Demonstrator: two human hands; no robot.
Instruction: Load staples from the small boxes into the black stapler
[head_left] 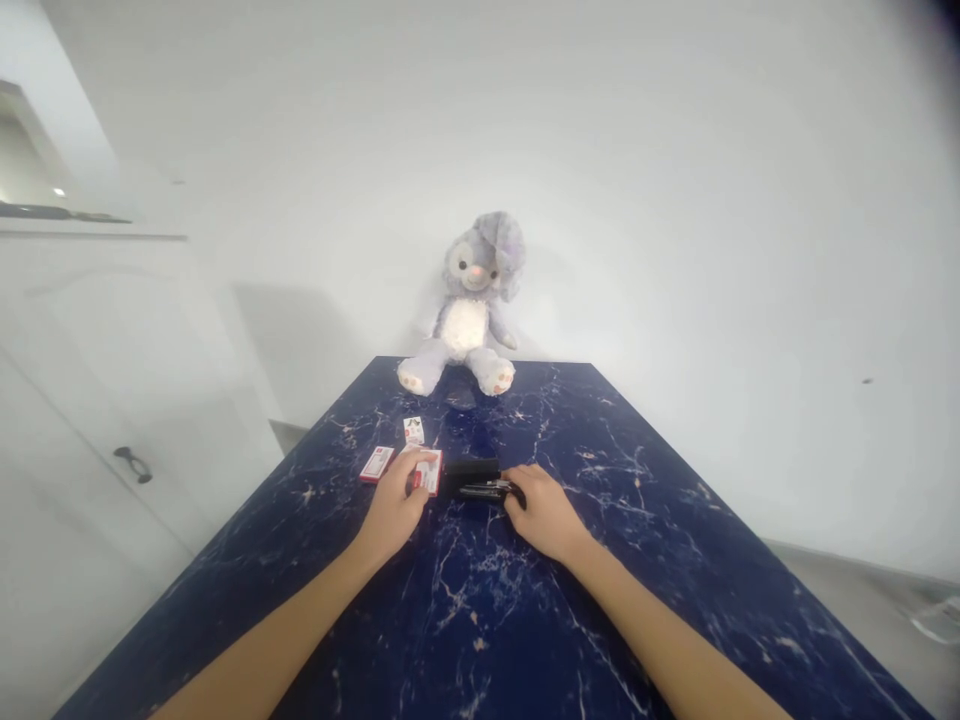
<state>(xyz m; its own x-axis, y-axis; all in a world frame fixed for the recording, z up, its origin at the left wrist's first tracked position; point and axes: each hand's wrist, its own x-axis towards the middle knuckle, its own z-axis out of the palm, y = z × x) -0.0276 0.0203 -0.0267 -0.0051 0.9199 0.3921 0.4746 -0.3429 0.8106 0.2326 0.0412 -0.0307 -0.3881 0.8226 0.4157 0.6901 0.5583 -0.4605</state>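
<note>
My left hand is closed on a small red-and-white box, thumb at its near edge and fingers over its far side. Just right of that box lies what looks like a black stapler, with a shiny metal strip along its near side. Its right end is gripped by my right hand, whose fingers curl over it. Beside my left hand rests another red-and-white box. A small white packet with dark and red print lies a little farther back. My fingers partly cover the held box and the stapler's end.
A blue marbled table narrows toward the wall. At its far edge sits a grey-lilac plush rabbit, leaning on the white wall. To the left stands a white cabinet door with a dark handle.
</note>
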